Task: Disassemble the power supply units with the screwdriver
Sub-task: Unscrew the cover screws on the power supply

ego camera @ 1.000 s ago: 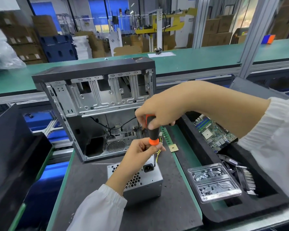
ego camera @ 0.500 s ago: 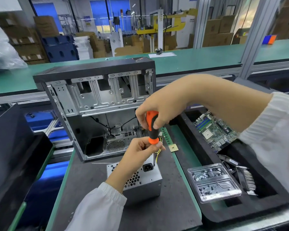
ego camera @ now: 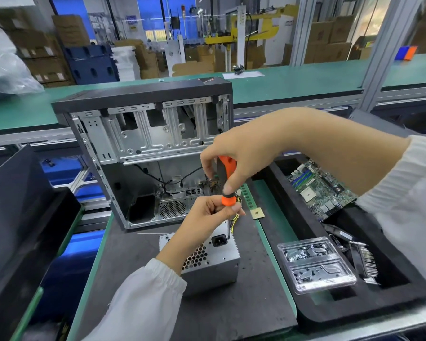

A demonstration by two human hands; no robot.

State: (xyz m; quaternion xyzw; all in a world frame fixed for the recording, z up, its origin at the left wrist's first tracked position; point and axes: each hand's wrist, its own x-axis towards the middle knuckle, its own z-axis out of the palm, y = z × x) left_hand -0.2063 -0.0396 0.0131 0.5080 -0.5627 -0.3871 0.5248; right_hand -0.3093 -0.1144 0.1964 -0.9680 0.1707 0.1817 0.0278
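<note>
A silver power supply unit [ego camera: 217, 264] stands on the dark mat, its honeycomb vent and black power socket facing up. An orange and black screwdriver [ego camera: 228, 183] stands upright above it, its thin shaft running down to the unit's top right edge by the socket. My right hand [ego camera: 234, 166] grips the top of the handle from above. My left hand [ego camera: 212, 215] pinches the lower orange end of the handle and the shaft. Yellow and black wires show behind my left fingers.
An open computer case [ego camera: 145, 148] stands behind the unit. A small chip [ego camera: 257, 214] lies on the mat to the right. The black foam tray [ego camera: 312, 313] on the right holds a motherboard [ego camera: 320, 188], a clear screw box [ego camera: 316, 264] and a heatsink [ego camera: 365, 262].
My right hand has rotated on the handle, so more orange shows beneath the fingers. The left hand and the unit stay in place.
</note>
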